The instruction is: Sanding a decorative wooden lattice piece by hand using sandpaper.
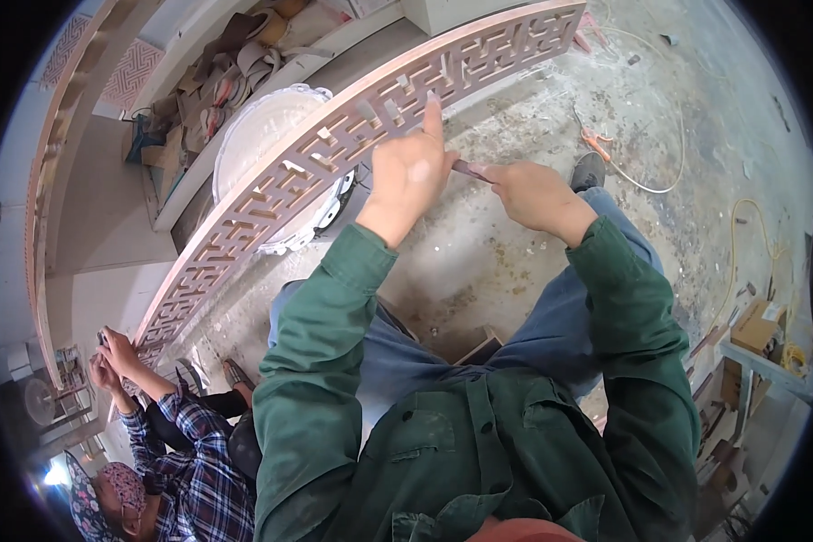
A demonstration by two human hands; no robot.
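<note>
A long carved wooden lattice panel (361, 117) stretches from the lower left to the upper right, its openings cut in a stepped, maze-like pattern. My left hand (406, 176) is at its near edge, index finger stretched over the lattice and the other fingers curled, partly hidden. Between my hands runs a short, dark brown, narrow tool (472, 171); its exact kind cannot be made out. My right hand (535, 196) is closed round one end of it. The other end meets the curled fingers of my left hand, which hide its tip.
A white round bucket (271, 135) stands beneath the panel. Scraps fill a shelf (244, 68) behind it. At the lower left, a co-worker in a plaid shirt (199, 479) has both hands by the panel's end. An orange air gun (596, 143) and hose lie on the floor at right.
</note>
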